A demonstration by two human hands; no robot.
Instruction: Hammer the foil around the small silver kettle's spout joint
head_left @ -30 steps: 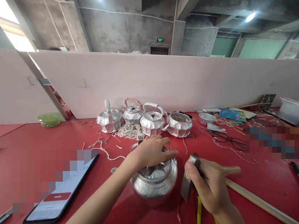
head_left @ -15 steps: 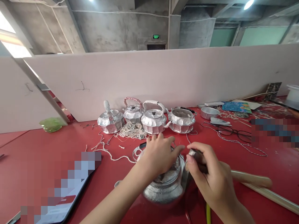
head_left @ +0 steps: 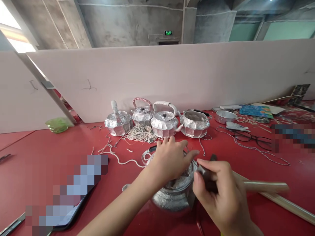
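A lidless silver metal pot (head_left: 172, 195) with a dimpled surface stands on the red table (head_left: 61, 154) in front of me. My left hand (head_left: 171, 159) lies over its open rim, fingers curled round the far edge. My right hand (head_left: 218, 193) is closed around the head of a hammer (head_left: 261, 186), whose wooden handle points right. The hammer head touches the pot's right side at the rim.
Several finished silver teapots (head_left: 164, 124) stand in a row by the white partition, with loose string (head_left: 140, 134) around them. A phone (head_left: 71, 203) lies at lower left, glasses (head_left: 256, 140) and a small metal bowl (head_left: 225, 116) at right. A wooden stick (head_left: 287, 205) lies beside the hammer.
My right hand has brought the hammer head up from beside the pot's lower wall to its rim. My left hand has stayed on the pot. The view has shifted slightly.
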